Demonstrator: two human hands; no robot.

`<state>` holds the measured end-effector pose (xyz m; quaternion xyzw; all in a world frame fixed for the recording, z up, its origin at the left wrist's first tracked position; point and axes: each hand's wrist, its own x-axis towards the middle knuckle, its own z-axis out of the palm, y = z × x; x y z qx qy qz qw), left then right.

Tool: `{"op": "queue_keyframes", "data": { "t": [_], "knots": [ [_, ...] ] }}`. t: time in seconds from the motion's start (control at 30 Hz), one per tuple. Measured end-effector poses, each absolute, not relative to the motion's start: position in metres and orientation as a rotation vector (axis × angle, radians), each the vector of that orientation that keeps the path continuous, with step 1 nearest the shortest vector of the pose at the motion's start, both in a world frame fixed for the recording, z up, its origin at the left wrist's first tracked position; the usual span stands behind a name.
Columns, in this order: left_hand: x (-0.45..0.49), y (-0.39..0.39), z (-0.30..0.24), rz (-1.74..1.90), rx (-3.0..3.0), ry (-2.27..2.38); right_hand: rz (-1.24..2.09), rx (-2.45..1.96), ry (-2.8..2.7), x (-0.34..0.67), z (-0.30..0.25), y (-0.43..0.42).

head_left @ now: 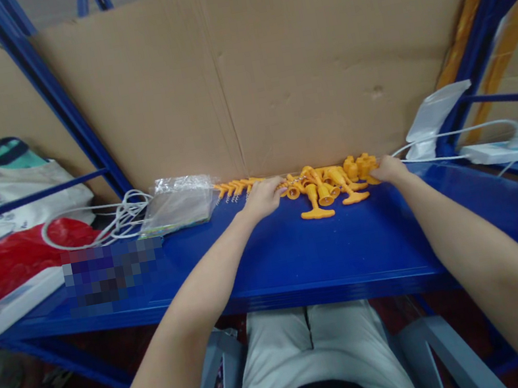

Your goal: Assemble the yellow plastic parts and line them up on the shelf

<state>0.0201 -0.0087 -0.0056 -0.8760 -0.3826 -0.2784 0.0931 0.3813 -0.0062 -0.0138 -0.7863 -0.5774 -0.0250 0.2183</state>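
Note:
Yellow plastic corkscrew parts lie along the back of the blue table. My left hand [264, 198] is closed at the left of the pile, and a corkscrew with a metal spiral [293, 180] points right from its fingertips. To its left, several yellow-handled corkscrews [234, 189] with metal spirals stand in a row. Between my hands lie T-handled yellow pieces [314, 201] and bell-shaped ones [324, 194]. My right hand [389, 169] has its fingers closed at small yellow plastic pieces [363, 166] on the right end; its fingertips are partly hidden.
A stack of clear plastic bags [178, 205] lies left of the corkscrews, beside a coiled white cable [129, 211]. Cardboard [297, 67] walls the back. A red bag [24, 255] sits at far left, a power strip [516, 148] at right. Blue posts [57, 102] frame the table [299, 253].

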Motion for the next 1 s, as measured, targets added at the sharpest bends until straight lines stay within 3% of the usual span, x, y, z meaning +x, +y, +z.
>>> {"op": "queue_keyframes", "data": {
  "t": [0.3, 0.5, 0.7, 0.87, 1.0],
  "knots": [
    [0.014, -0.010, -0.005, -0.905, -2.414, -1.215, -0.062, -2.322, -1.447, 0.364, -0.005, -0.018],
    [0.011, -0.010, -0.001, -0.985, -2.318, -1.350, -0.277, -2.244, -1.375, 0.355, -0.001, -0.023],
    [0.009, -0.004, -0.001, -1.108, -2.256, -1.610, -0.361, -2.018, -1.628, 0.335, 0.001, -0.027],
    [0.001, 0.020, -0.001, -1.363, -2.275, -1.505, -0.320, -1.831, -1.914, 0.316, -0.010, -0.021],
    [-0.005, 0.042, 0.005, -1.251, -2.290, -1.482, -0.259, -1.777, -1.982, 0.309, -0.019, -0.013]
  ]
}}
